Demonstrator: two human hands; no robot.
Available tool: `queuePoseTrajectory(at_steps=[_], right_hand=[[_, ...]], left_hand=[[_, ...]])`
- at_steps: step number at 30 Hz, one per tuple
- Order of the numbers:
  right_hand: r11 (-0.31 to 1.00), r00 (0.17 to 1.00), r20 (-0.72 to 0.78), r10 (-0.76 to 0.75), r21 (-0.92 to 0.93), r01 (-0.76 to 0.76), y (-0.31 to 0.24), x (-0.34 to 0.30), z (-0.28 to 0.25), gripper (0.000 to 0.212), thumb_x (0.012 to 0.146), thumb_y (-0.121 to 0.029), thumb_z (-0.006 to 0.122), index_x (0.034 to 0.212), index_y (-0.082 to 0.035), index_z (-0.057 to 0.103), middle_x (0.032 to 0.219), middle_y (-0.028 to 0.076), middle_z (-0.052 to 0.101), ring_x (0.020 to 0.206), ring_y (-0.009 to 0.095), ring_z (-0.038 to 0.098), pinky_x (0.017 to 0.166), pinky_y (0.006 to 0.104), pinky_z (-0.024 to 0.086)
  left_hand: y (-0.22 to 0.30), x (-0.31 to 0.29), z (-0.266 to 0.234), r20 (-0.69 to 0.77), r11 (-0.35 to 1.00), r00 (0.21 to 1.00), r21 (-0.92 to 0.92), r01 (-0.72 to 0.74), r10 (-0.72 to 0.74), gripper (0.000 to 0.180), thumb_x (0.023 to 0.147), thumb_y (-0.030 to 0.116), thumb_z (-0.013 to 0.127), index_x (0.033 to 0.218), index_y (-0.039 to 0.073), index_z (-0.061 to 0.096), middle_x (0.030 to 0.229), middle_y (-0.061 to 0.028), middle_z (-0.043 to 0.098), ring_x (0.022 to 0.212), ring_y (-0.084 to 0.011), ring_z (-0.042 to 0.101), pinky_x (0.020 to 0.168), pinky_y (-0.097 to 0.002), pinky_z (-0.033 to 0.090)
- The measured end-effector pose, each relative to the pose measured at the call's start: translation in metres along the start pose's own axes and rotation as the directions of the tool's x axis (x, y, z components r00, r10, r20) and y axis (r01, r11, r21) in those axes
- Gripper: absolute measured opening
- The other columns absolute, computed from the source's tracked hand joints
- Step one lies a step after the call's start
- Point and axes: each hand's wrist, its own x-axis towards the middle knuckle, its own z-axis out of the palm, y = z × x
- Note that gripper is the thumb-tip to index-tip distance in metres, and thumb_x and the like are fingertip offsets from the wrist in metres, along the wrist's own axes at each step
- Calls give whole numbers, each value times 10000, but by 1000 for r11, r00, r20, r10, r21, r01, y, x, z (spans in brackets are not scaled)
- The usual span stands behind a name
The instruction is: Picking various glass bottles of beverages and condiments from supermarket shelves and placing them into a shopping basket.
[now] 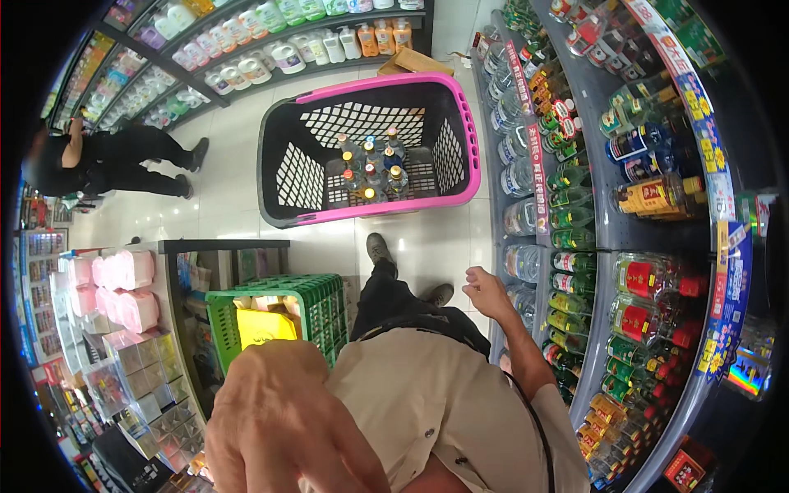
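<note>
My left hand (pixel 283 419) looms large at the lower left, close up. Its back and spread fingers show, while the fingertips run out of the picture at the bottom; nothing shows held. My right hand (pixel 486 293) hangs out to the right, near the shelf of bottles, with loosely bent fingers and nothing in it. Ahead of my feet stands a black shopping basket (pixel 368 80) with a pink rim. Several upright bottles (pixel 371 171) with yellow, white and pink caps are grouped in its middle.
A green plastic crate (pixel 316 296) holding a yellow package (pixel 267 327) sits at my left, beside a display counter (pixel 222 246). Shelves of bottles (pixel 569 218) line the right side. A person in black (pixel 123 156) stands far left. A cardboard box (pixel 419 62) lies beyond the basket.
</note>
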Motion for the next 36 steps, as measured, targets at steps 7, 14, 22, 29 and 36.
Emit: queuePoseTrajectory(at_steps=[7,14,22,29,36], right_hand=[[996,999,-34,-25,88,28,-56,52,4,358,807,-122,638,1125,15,547,1022,203,652,893,276,663,799,354,516],[961,986,-147,-83,250,118,-97,130,-2,298,832,-65,639,1113,-1,564,962,142,671,872,190,652,768,297,516],[984,995,-20,-94,152,96,-121,234,17,365,814,-100,640,1141,33,547,976,164,666,872,213,659,777,315,514],[962,991,57,119,-253,-101,-91,336,60,537,788,-165,678,1241,32,466,1125,257,598,1041,362,606,910,398,464],[867,993,112,46,-499,16,-62,392,107,473,811,-218,663,1166,-11,431,1094,275,583,994,426,585,847,487,468]], left_hand=[[57,-18,-50,-22,999,999,36,-35,36,160,769,-71,582,918,-128,582,1144,-216,532,731,-452,621,608,-505,561],[121,-56,-97,-61,988,993,106,110,-104,254,888,232,592,967,-3,649,1095,-228,598,713,-349,630,647,-401,538],[106,-265,-162,-977,804,-207,-162,572,-49,112,849,76,640,946,40,599,873,-51,635,812,-144,600,763,-294,472],[31,-334,-134,-844,832,-528,-354,428,-88,83,824,45,666,813,89,596,729,-8,611,689,-114,598,675,-263,497],[-17,-333,-114,-785,811,-619,-371,453,-13,61,830,29,660,811,52,606,759,-35,629,702,-111,586,696,-251,480]])
